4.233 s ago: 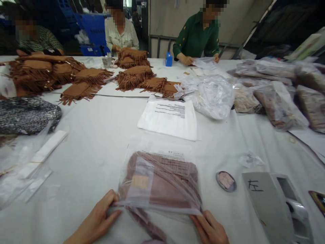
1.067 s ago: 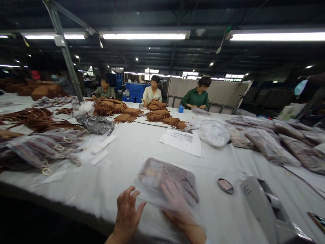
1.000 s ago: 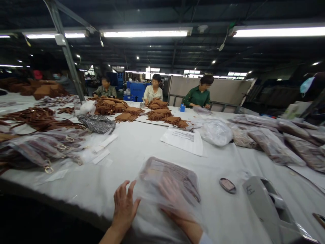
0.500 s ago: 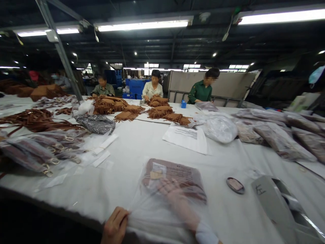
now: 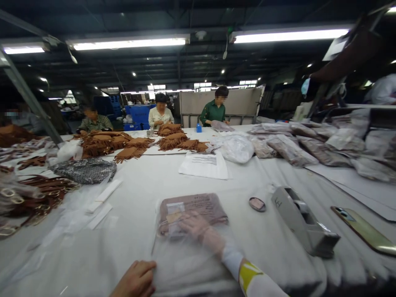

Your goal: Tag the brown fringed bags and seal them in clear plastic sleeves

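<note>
A clear plastic bag [image 5: 182, 264] lies on the white table with a brown handbag [image 5: 213, 202] in its far part. A white printed label and a small tan tag show on the handbag's left side. My right hand [image 5: 194, 225] reaches inside the plastic, fingers stretched out over the handbag, slightly blurred by the film and motion. At the plastic bag's near left edge, my left hand [image 5: 137, 278] pinches the film between thumb and fingers.
To the right are a grey tape dispenser [image 5: 303, 220], a small round dish [image 5: 257, 204] and a phone [image 5: 365, 229]. Bagged items [image 5: 291, 148] pile up behind them. Brown fringed pieces [image 5: 173, 138] lie across the table before several co-workers. Straps [image 5: 46, 192] are heaped at left.
The view has swung right, bringing the phone and whole tape dispenser into sight. My right hand remains inside the plastic over the handbag; my left still grips the film's edge.
</note>
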The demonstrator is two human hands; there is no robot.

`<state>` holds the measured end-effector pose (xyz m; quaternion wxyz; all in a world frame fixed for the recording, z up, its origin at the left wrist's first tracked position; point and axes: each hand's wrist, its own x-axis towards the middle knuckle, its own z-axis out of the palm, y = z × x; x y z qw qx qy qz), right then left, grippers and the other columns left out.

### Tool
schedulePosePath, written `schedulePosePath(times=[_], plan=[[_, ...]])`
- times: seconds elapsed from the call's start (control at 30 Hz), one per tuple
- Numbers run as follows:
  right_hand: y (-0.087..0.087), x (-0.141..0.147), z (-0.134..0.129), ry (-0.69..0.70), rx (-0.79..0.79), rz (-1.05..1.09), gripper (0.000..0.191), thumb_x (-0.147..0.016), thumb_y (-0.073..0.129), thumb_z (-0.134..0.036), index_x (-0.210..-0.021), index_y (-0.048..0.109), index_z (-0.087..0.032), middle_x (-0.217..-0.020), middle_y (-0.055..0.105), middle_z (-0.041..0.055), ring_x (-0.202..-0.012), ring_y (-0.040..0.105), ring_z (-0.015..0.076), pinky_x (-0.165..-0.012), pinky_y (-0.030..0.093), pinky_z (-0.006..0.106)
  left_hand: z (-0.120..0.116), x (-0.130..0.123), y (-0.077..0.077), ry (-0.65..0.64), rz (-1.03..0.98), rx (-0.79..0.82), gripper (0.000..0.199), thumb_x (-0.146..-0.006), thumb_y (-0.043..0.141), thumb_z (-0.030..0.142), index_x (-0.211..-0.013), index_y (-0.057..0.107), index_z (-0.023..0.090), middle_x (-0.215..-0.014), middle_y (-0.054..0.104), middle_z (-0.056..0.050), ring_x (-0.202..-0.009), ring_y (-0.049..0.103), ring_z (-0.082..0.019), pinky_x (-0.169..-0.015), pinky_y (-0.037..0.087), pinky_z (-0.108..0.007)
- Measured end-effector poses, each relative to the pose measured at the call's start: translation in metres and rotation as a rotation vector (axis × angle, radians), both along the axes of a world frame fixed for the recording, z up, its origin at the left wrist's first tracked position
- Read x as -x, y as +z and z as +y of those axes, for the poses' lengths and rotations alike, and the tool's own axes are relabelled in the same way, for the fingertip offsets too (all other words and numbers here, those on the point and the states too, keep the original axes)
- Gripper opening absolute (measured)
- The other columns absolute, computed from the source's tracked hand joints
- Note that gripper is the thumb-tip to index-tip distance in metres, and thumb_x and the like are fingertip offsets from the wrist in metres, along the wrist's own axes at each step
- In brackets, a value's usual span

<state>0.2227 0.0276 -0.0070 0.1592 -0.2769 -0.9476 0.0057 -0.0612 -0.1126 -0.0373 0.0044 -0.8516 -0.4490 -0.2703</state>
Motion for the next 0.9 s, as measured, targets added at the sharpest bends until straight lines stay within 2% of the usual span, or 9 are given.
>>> schedulePosePath(times=[0.17,0.27,0.33,0.4,0.47,0.57,0.63,0.77,0.9], plan=[[-0.005,-0.026,-0.018,-0.033,0.079,-0.022,0.075,-0.081,0.061,-0.054,-0.142,0.039,-0.016,-0.146,0.041,0.0169,-0.137,0.032,0.0294,-0.113,0.023,0.052,0.025,-0.012,0.033,-0.085,-0.064,0.141,0.024,-0.090,0.051,0.034,-0.071,0.059,0.022,-0.076,0.067,-0.004,-0.073,0.062,-0.017,-0.073,0.054,-0.031],[-0.021,-0.052,-0.058,-0.152,0.003,0.106,0.041,-0.090,0.051,-0.039,-0.126,0.055,-0.019,-0.127,0.060,0.0124,-0.121,0.051,0.0245,-0.105,0.038,0.045,0.062,-0.043,0.053,-0.062,-0.256,0.135,0.025,-0.094,0.041,0.030,-0.085,0.062,0.021,-0.098,0.068,-0.008,-0.096,0.062,-0.019,-0.084,0.053,-0.032],[-0.034,-0.070,-0.092,-0.284,-0.078,0.233,0.017,-0.092,0.049,-0.027,-0.095,0.065,-0.023,-0.091,0.069,0.0053,-0.092,0.063,0.0193,-0.089,0.049,0.036,0.094,-0.076,0.068,-0.114,-0.288,0.151,0.028,-0.095,0.038,0.032,-0.095,0.064,0.022,-0.112,0.066,-0.008,-0.109,0.059,-0.019,-0.095,0.049,-0.035],[-0.045,-0.087,-0.119,-0.439,-0.159,0.376,0.019,-0.090,0.053,-0.025,-0.072,0.059,-0.025,-0.064,0.060,0.0003,-0.067,0.060,0.0166,-0.071,0.052,0.031,0.127,-0.115,0.082,-0.158,-0.196,0.197,0.034,-0.097,0.033,0.035,-0.108,0.063,0.022,-0.124,0.062,-0.008,-0.119,0.054,-0.019,-0.103,0.044,-0.037],[-0.050,-0.102,-0.134,-0.629,-0.235,0.522,0.010,-0.086,0.059,-0.029,-0.077,0.057,-0.025,-0.067,0.059,0.0014,-0.067,0.060,0.0186,-0.066,0.053,0.033,0.157,-0.156,0.090,-0.200,0.029,0.285,0.042,-0.098,0.025,0.038,-0.126,0.054,0.023,-0.139,0.052,-0.008,-0.130,0.044,-0.019,-0.111,0.034,-0.041],[-0.049,-0.115,-0.127,-0.856,-0.219,0.567,0.036,-0.081,0.061,-0.032,-0.115,0.054,-0.020,-0.112,0.063,0.0136,-0.105,0.060,0.0286,-0.086,0.053,0.045,0.187,-0.205,0.088,-0.248,0.201,0.368,0.048,-0.096,0.027,0.047,-0.138,0.042,0.028,-0.149,0.039,-0.008,-0.139,0.031,-0.027,-0.113,0.020,-0.057],[-0.047,-0.118,-0.112,-0.853,-0.094,0.494,0.043,-0.080,0.053,-0.022,-0.122,0.053,-0.019,-0.126,0.058,0.0144,-0.115,0.056,0.0285,-0.094,0.050,0.046,0.197,-0.225,0.079,-0.258,0.272,0.417,0.057,-0.093,0.030,0.057,-0.141,0.039,0.028,-0.152,0.034,-0.012,-0.141,0.024,-0.036,-0.109,0.018,-0.067],[-0.047,-0.117,-0.092,-0.759,0.084,0.522,0.038,-0.076,0.039,-0.008,-0.103,0.065,-0.018,-0.099,0.071,0.0097,-0.093,0.067,0.0215,-0.085,0.056,0.035,0.201,-0.239,0.058,-0.245,0.403,0.498,0.074,-0.084,0.029,0.072,-0.142,0.036,0.027,-0.155,0.024,-0.015,-0.141,0.014,-0.046,-0.102,0.012,-0.076],[-0.048,-0.118,-0.110,-0.802,0.034,0.639,0.027,-0.085,0.041,-0.016,-0.091,0.067,-0.020,-0.082,0.071,0.0063,-0.076,0.068,0.0202,-0.072,0.057,0.032,0.202,-0.237,0.046,-0.222,0.434,0.529,0.078,-0.082,0.026,0.076,-0.145,0.030,0.031,-0.158,0.016,-0.012,-0.143,0.003,-0.044,-0.103,-0.001,-0.076]])
